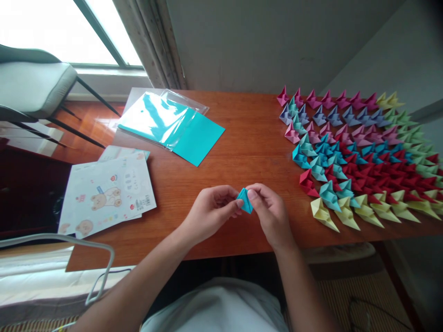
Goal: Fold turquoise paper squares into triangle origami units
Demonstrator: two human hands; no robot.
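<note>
Folded blue paper point(245, 201): up in front of you, above the near part of the counter point(242, 152); tiny, diamond-ish, with crisp edges and a crease across its face.
Left hand point(215, 210): thumb and fingers pinched on the paper's left edge, probably so the layers don't spring apart.
Right hand point(272, 214): clamped on the other side, your thumb pressed against the face, likely keeping the folds flat.
Teal sheet point(200, 138): smooth, flat, poking out of a shiny clear plastic sleeve point(162, 115), maybe so it's easy to grab.
Bear-print packs point(110, 193): flat and overlapping off to your left, out of your way I'd guess.
Pointy paper shapes point(374, 177): matte, sharp-tipped, mostly rowed by colour at your right, seemingly to keep them sorted.
Counter finish: reddish wood, visible grain, slight sheen.
</note>
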